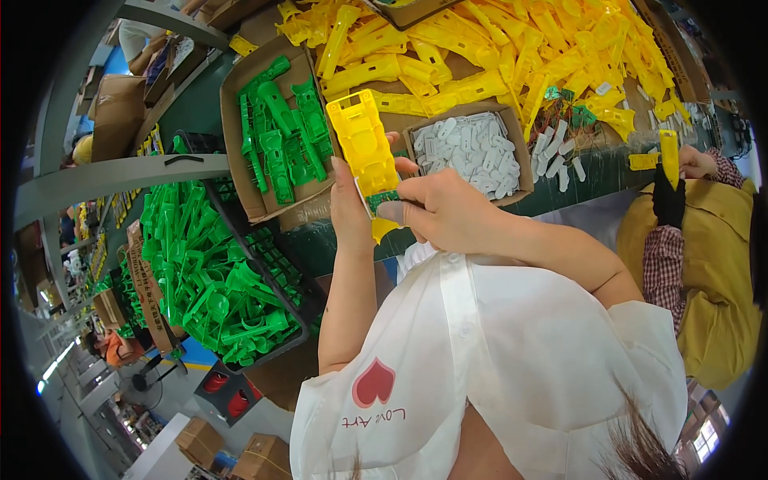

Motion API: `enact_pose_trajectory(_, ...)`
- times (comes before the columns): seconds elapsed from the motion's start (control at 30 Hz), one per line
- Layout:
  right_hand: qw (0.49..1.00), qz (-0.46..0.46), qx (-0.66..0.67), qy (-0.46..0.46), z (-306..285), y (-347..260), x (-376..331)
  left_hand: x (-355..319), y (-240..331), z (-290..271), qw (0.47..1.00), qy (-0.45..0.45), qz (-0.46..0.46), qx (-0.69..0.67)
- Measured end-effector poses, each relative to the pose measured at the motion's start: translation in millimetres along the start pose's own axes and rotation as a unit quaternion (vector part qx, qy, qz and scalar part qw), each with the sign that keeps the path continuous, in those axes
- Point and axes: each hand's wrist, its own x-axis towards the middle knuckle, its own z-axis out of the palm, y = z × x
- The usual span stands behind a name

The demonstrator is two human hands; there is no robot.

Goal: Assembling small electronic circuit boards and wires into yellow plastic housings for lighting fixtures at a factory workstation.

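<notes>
We see a heap of yellow plastic parts (512,56) along the bench's far side, and a black crate (264,240) of green parts (208,272) at left. Smaller cardboard boxes hold green pieces (280,136) and white pieces (472,152). Our left hand (350,204) grips the yellow housing (364,144) upright from below; our right hand (440,212) pinches a small green circuit board (382,200) at its lower end.

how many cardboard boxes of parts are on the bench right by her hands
2: a box of green plastic parts left of the left hand, and a smaller box of white parts above the right hand. More may be hidden.
</notes>
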Motion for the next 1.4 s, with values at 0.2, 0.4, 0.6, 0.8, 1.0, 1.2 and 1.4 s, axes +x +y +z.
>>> enact_pose_trajectory(0.2,0.994,-0.018,0.066,0.083,9,17,12,-4,2,-6,0.995,0.04,-0.045,0.077)
enact_pose_trajectory(0.4,0.997,0.037,-0.051,0.038,-2,20,20,-18,0,-5,0.998,-0.005,-0.067,0.015)
enact_pose_trajectory(0.6,0.943,-0.158,-0.227,0.187,-1,32,16,-21,-4,-15,0.997,-0.002,-0.072,-0.036)
enact_pose_trajectory(0.8,0.915,-0.263,-0.272,0.139,1,35,15,-26,-4,-19,0.995,0.001,-0.081,-0.064)
enact_pose_trajectory(1.0,0.889,-0.284,-0.306,0.186,5,36,14,-26,-4,-15,0.993,-0.006,-0.089,-0.071)
enact_pose_trajectory(1.2,0.907,-0.253,-0.28,0.189,8,35,11,-29,-7,-12,0.993,0.004,-0.082,-0.08)
enact_pose_trajectory(1.4,0.88,-0.284,-0.321,0.204,8,37,9,-27,-2,-11,0.993,-0.01,-0.097,-0.065)
